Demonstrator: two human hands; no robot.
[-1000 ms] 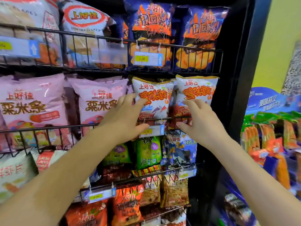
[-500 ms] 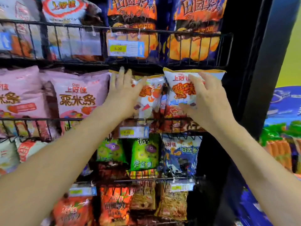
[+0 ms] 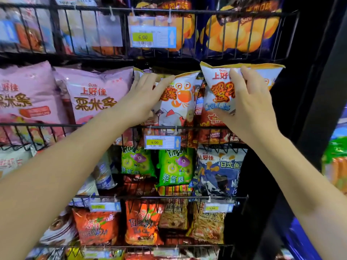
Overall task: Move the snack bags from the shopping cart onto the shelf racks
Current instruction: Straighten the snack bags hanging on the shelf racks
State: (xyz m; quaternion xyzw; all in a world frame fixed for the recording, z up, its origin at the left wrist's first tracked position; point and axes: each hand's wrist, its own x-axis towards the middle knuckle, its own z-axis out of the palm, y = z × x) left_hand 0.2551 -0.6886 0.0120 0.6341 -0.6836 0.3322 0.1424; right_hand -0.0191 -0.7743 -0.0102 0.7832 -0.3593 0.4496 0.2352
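Observation:
Two white crab-print snack bags stand in the second wire rack (image 3: 210, 127). My left hand (image 3: 142, 98) grips the left crab bag (image 3: 178, 102) by its upper left corner, fingers curled over the top edge. My right hand (image 3: 249, 104) holds the right crab bag (image 3: 219, 85), thumb under its lower edge and fingers spread across its front; this bag is lifted and tilted above the rack's front wire. The shopping cart is out of view.
Pink snack bags (image 3: 93, 96) fill the rack to the left. Blue chip bags (image 3: 240, 32) sit in the rack above, green bags (image 3: 174, 166) and a blue bag (image 3: 219, 169) below. A black upright post (image 3: 308, 109) bounds the shelf on the right.
Both hands have slid up from the rack's front wire to the upper parts of the crab bags. The right bag has risen and tilted. The view moved closer to the shelf.

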